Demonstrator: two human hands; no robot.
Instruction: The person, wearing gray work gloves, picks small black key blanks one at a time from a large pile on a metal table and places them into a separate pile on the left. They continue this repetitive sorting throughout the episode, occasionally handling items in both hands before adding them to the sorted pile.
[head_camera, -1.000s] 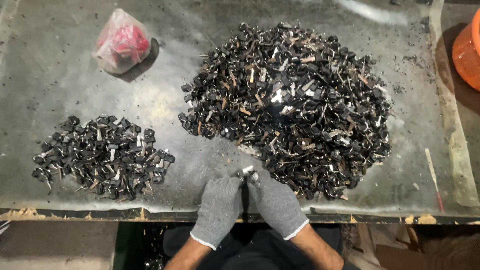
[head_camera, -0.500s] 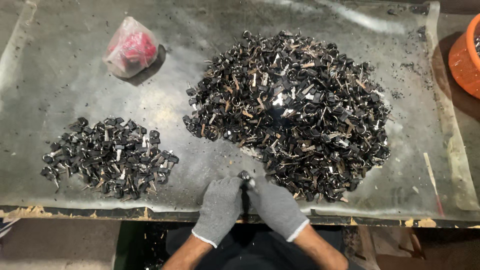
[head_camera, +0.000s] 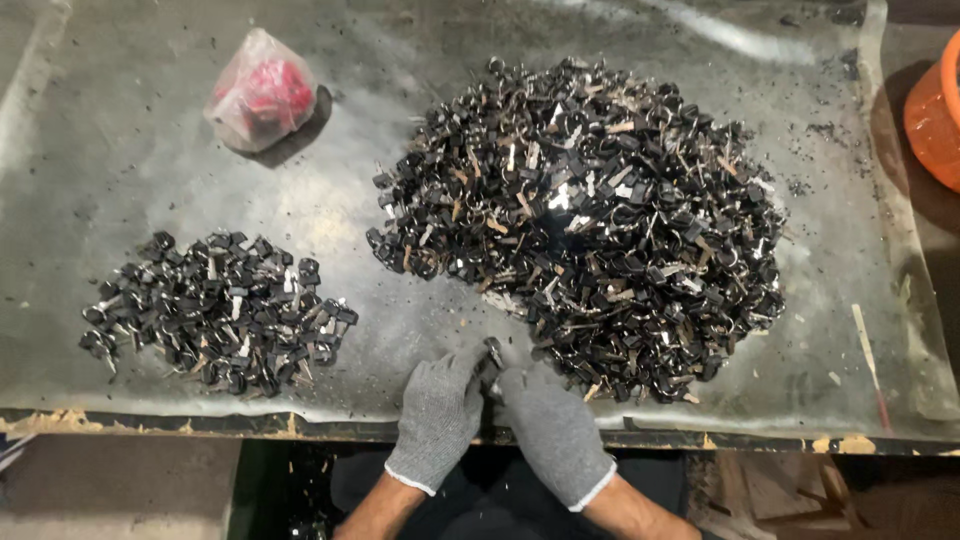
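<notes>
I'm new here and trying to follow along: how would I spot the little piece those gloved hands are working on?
Start at the big pile of small black and metal parts in the middle of the table, then drop to its near edge. There the left hand and right hand, both in grey gloves, meet. The small dark piece pinched between their fingertips is lifted clear, unlike the heaped ones.

Small black part (head_camera: 492, 352) pinched upright between both gloved hands' fingers (head_camera: 470, 362) at the worktop's (head_camera: 400, 300) near edge, just beside the big dark pile (head_camera: 590, 220).
</notes>
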